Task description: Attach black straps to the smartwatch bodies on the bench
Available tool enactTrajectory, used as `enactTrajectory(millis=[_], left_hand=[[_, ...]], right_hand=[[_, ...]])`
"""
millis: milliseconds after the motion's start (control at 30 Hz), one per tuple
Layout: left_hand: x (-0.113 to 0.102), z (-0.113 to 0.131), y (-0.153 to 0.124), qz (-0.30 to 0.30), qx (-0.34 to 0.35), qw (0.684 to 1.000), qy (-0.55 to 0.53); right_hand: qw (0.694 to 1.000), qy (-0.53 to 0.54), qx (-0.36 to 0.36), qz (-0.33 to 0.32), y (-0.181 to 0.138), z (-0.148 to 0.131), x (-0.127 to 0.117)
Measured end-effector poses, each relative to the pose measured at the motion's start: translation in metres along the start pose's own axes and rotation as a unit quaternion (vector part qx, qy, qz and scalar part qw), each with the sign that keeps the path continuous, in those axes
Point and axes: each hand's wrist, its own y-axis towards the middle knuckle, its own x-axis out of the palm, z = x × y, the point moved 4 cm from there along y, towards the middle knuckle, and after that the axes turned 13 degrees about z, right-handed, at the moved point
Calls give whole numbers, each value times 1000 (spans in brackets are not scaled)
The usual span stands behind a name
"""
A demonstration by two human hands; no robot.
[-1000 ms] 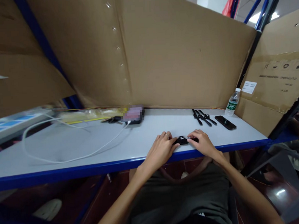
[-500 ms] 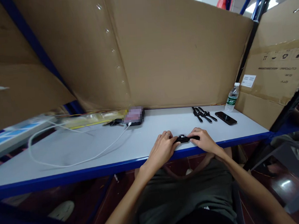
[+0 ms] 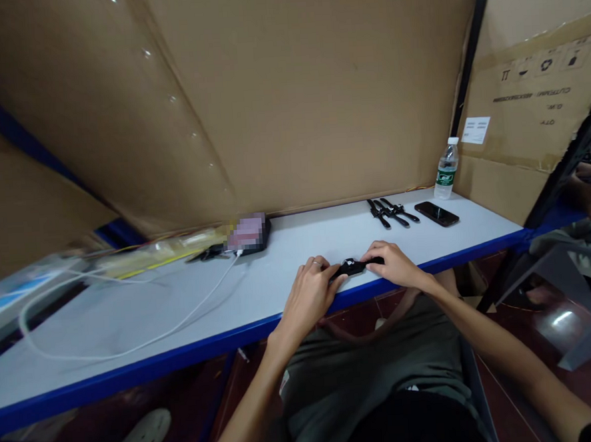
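A black wristwatch (image 3: pixel 351 267) lies face up, its strap stretched sideways, at the front edge of the grey table (image 3: pixel 279 275). My left hand (image 3: pixel 309 288) pinches the left end of its strap between thumb and fingers. On the other side, my right hand (image 3: pixel 392 264) is closed on the right part of the strap. The watch case shows between the two hands; fingers cover part of the strap. Farther back to the right, several similar black watches (image 3: pixel 392 212) lie side by side.
A black phone (image 3: pixel 436 213) and a water bottle (image 3: pixel 445 172) stand at the right. To the left, a white cable (image 3: pixel 133 354) runs to a dark device (image 3: pixel 261 242) with a blurred top. Cardboard (image 3: pixel 309 113) walls the back; a blue rail (image 3: pixel 193 352) edges the table.
The view has turned slightly, shifting the table's contents in the picture. Both hands keep their hold on the watch, which looks tilted a little more.
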Motion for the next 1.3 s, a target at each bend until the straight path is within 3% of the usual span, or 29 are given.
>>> enactTrajectory(millis=[200, 333, 500, 600, 733, 833, 1000, 1167, 1300], left_hand=[[-3, 2, 1, 63, -39, 996, 47], [1, 2, 2, 62, -41, 996, 47], [1, 1, 2, 54, -47, 996, 45], [1, 2, 2, 50, -44, 997, 39], [2, 3, 2, 46, -44, 998, 27], [1, 3, 3, 38, -50, 998, 20], [-2, 5, 5, 14, -55, 998, 24], [-3, 7, 6, 11, -55, 998, 23], [-4, 9, 6, 21, -51, 998, 19]], right_hand=[[998, -9, 55, 10, -4, 3, -6], [988, -135, 72, 26, 6, 6, -4], [951, -302, 63, 3, 56, 11, -2], [928, -360, 87, 36, 82, 28, -26], [884, -429, 182, 45, 93, 73, -73], [868, -428, 252, -10, 95, 109, -94], [874, -382, 294, -50, 114, 142, -104], [884, -300, 346, -92, 125, 158, -107], [896, -274, 340, -81, 116, 155, -110]])
